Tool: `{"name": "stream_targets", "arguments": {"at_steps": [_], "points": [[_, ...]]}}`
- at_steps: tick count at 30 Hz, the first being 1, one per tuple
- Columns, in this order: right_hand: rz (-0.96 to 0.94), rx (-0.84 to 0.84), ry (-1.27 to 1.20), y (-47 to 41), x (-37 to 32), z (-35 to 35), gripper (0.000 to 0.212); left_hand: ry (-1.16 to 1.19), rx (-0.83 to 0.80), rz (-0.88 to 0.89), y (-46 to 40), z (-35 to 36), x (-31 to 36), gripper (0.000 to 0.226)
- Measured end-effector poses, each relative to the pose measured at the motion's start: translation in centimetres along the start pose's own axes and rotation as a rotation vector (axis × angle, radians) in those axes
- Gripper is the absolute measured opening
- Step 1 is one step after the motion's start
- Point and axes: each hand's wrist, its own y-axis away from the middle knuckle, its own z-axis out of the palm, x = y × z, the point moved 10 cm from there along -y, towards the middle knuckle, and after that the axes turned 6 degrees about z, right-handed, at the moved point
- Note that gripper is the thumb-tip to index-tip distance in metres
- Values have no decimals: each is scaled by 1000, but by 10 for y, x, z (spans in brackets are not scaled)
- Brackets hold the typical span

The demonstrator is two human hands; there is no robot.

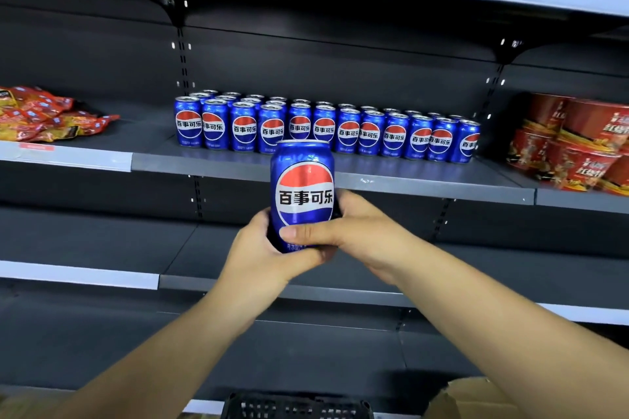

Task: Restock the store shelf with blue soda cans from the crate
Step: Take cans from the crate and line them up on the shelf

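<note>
A blue soda can (302, 194) is held upright in front of the store shelf (408, 185), its logo turned toward the camera; it is gripped low on its body by both hands, the left hand (262, 248) cupped around the base and left side, the right hand (354, 231) wrapped from the right with the thumb laid across the front; rows of matching cans (326, 127) are already lined up toward the back of the shelf, with bare shelf left in front of them; the dark crate (296, 406) is glimpsed at the bottom edge; red snack packets (44, 116) and red noodle cups (575, 146) flank the cans; the can is judged full, so fairly heavy, rigid yet dentable, and smooth enough to slip; the mid-body is judged the surest place for it to be taken.
</note>
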Motion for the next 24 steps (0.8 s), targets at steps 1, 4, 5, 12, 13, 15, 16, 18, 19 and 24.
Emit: {"name": "stream_targets", "arguments": {"at_steps": [1, 4, 5, 12, 13, 15, 16, 18, 19, 24], "points": [[1, 13, 0, -3, 3, -4, 30, 2, -2, 4, -3, 1, -3, 41], [-6, 77, 17, -16, 10, -15, 30, -4, -53, 1, -15, 6, -14, 48], [-7, 92, 25, -21, 12, -17, 31, -11, -74, -6, -19, 7, -18, 53], [-25, 242, 116, -68, 13, -29, 37, -103, -97, 85, -62, -21, -37, 67], [-24, 270, 108, -77, 12, -31, 40, -106, -90, 88, -70, -27, -40, 63], [-32, 334, 69, -96, 8, -37, 38, -135, -68, 74, -89, -43, -51, 56], [-39, 369, 48, -107, 6, -40, 35, -169, -48, 66, -102, -54, -57, 54], [-36, 450, 5, -129, 4, -46, 32, -254, -4, 48, -130, -75, -70, 49], [-34, 492, -4, -142, 2, -50, 32, -298, 15, 44, -146, -85, -75, 43], [38, 707, 39, -207, 11, -75, 47, -531, 29, 86, -217, -113, -94, 32]]}}
